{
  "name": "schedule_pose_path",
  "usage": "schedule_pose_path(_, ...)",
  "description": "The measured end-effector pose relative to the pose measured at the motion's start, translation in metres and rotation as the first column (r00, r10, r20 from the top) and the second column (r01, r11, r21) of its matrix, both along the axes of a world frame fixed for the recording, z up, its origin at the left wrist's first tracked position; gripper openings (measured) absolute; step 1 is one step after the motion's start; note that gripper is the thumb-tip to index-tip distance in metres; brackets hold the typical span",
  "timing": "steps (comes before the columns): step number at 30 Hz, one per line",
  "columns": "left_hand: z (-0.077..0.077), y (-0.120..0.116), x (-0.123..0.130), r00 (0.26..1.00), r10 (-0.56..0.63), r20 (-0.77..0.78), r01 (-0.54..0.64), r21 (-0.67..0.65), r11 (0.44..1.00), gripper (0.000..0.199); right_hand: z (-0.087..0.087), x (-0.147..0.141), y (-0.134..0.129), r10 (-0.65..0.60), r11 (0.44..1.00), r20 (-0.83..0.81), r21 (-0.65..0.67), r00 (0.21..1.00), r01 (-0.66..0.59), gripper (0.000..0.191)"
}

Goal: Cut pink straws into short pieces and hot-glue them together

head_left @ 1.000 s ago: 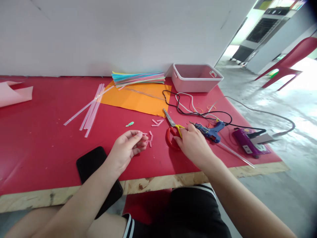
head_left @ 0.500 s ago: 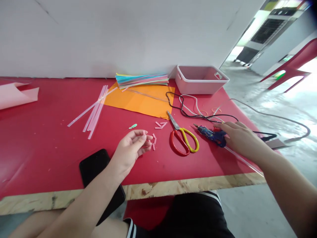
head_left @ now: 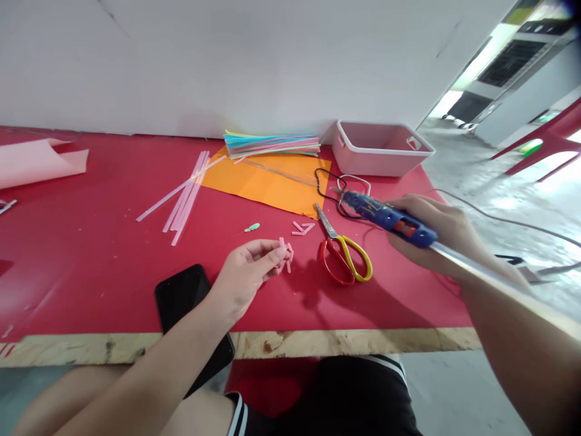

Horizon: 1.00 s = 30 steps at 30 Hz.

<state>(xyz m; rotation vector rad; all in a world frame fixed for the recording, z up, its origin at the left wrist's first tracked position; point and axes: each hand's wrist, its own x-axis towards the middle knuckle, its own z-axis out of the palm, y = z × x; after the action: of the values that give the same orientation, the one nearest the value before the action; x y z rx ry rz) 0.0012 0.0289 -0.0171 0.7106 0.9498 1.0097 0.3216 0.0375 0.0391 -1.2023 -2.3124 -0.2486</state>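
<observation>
My left hand pinches a small pink straw piece between thumb and fingertips, just over the red table. Close by its fingertips lie several more pink pieces. My right hand is wrapped round a blue glue gun, raised over the table's right side, its nozzle pointing left. A long clear glue stick sticks out of the gun's back end. Scissors with one red and one yellow handle lie between my hands. Another small group of pink pieces rests left of the scissors' blades.
Long pink strips and an orange sheet lie further back, with a stack of coloured strips and a pink basket. A black phone lies under my left forearm. Cables run behind the scissors.
My right hand has taken hold of the glue gun and lifted it off the table, glue stick included. My left hand has shifted slightly, still pinching the pink piece. The view has moved a little.
</observation>
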Motion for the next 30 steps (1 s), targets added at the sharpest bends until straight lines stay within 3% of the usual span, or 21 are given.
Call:
schedule_pose_path(4, -0.001, 0.0, -0.003, 0.999, 0.04, -0.026, -0.039, 0.03, 0.999, 0.019, -0.015, -0.044, 0.004, 0.125, 0.992, -0.214, 0.017, 0.969, -0.125, 0.023)
schedule_pose_path(8, 0.002, -0.003, -0.004, 0.996, 0.09, -0.022, -0.09, 0.033, 0.995, 0.017, -0.046, -0.064, 0.001, 0.073, 0.996, -0.352, 0.076, 0.933, -0.049, 0.022)
schedule_pose_path(11, 0.005, -0.006, 0.001, 0.99, 0.14, 0.032, -0.141, 0.032, 0.989, 0.018, -0.058, -0.065, -0.002, 0.059, 0.998, -0.364, 0.018, 0.93, -0.057, 0.022)
schedule_pose_path(17, 0.006, -0.013, 0.01, 0.964, 0.189, 0.186, -0.196, 0.022, 0.98, 0.037, -0.056, -0.06, -0.006, 0.084, 0.989, -0.346, -0.084, 0.935, -0.12, 0.023)
schedule_pose_path(22, 0.004, -0.014, 0.009, 0.975, 0.17, 0.143, -0.174, 0.014, 0.985, 0.038, -0.061, -0.062, -0.01, 0.193, 0.967, -0.349, -0.092, 0.917, -0.239, 0.03)
schedule_pose_path(30, 0.003, -0.012, 0.007, 0.985, 0.151, 0.083, -0.155, 0.041, 0.987, 0.04, -0.063, -0.064, -0.012, 0.211, 0.963, -0.359, -0.085, 0.909, -0.257, 0.026)
